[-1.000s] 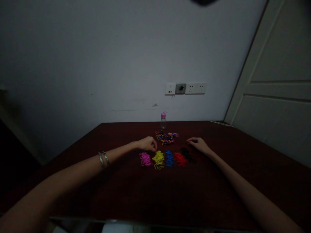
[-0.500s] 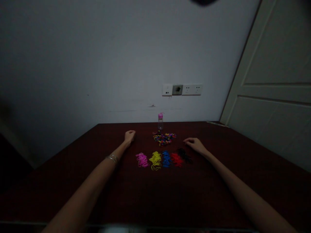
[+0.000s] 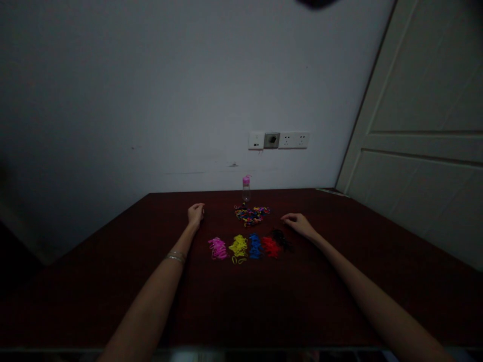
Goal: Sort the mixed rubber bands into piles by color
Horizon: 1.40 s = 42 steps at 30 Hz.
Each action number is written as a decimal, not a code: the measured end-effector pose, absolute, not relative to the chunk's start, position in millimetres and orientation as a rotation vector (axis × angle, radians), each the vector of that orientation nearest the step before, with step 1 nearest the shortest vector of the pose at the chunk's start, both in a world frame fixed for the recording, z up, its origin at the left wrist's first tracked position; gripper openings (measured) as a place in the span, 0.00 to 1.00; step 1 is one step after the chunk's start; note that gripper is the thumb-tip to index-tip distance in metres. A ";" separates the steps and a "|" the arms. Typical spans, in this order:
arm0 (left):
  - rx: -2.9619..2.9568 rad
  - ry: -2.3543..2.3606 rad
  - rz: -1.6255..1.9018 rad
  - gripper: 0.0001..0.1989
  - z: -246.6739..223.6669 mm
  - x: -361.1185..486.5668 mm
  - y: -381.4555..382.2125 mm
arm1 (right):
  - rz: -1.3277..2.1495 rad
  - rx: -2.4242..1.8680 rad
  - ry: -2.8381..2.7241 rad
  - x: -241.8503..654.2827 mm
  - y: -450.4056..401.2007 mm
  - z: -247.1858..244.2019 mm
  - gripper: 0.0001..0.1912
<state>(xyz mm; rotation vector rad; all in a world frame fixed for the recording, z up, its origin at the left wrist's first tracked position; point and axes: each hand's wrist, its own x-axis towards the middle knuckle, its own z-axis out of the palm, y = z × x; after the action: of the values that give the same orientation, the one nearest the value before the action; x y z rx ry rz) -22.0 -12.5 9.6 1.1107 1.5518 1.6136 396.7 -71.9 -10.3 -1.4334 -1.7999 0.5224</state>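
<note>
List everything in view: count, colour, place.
Pink loop pile: one, pink, leftmost
Yellow loop pile: one, yellow, second
Loose loops: two, yellow, near yellow pile
Blue loop pile: one, blue, third
Red loop pile: one, red, fourth
Black loop pile: one, black, rightmost
Tangled loop heap: one, multicoloured, beyond piles
Clear pink-topped bottle: one, clear, beyond heap
Flat table: one, dark red, beneath piles
Rectangular wall plates: one row, white, grey, wall
Plain wall: one, grey, behind table
Panelled door: one, pale, right side
Thin strip: one, pale, table's far right
Blurred shape: one, dark, top edge
Metallic bangles: unclear, silvery, left wrist
Left hand: one, bare, left of heap
Right hand: one, bare, right of heap
</note>
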 end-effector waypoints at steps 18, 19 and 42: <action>1.095 1.399 1.677 0.13 8.2 -23.1 -14.7 | 0.558 -1.377 -1.962 381.2 -71.8 4.3 0.15; 1.103 1.405 1.672 0.13 7.7 -23.3 -14.4 | 0.562 -1.367 -1.984 378.1 -70.8 5.9 0.15; 1.222 1.475 1.610 0.13 6.7 -21.4 -15.6 | 0.106 -1.570 -2.331 327.0 -64.6 25.1 0.09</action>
<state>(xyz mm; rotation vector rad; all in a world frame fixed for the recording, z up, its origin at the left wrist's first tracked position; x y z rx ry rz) -21.4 -15.6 6.7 1.2217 1.4749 1.6105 327.0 -64.6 25.1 -1.5703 -2.3311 0.1058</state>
